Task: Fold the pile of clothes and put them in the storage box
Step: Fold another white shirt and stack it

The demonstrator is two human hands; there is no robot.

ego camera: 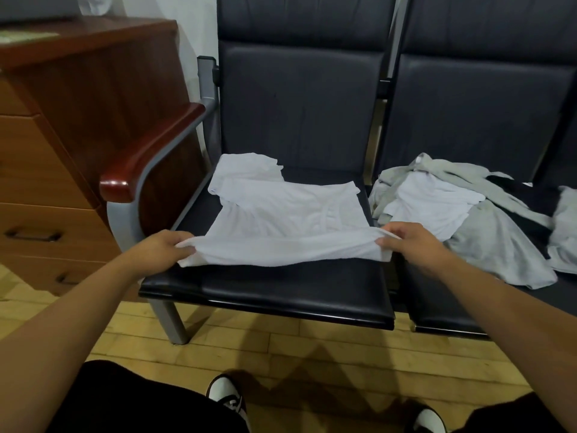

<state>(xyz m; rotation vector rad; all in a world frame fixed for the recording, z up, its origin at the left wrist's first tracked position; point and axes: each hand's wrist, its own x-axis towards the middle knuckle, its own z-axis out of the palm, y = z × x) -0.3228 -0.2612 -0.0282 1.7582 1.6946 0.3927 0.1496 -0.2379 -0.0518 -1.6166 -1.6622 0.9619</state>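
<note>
Drawers of reddish-brown wood stand at the far left, beside the glossy wooden armrest of a black padded seat surface. Next comes the left hand, its grip pinched on the near-left corner of a white cotton T-shirt that lies spread across this surface, near edge lifted. The right hand has its grip clamped on the near-right corner. Farther right, a rumpled pile of grey, white and black clothes lies on the neighbouring seat.
</note>
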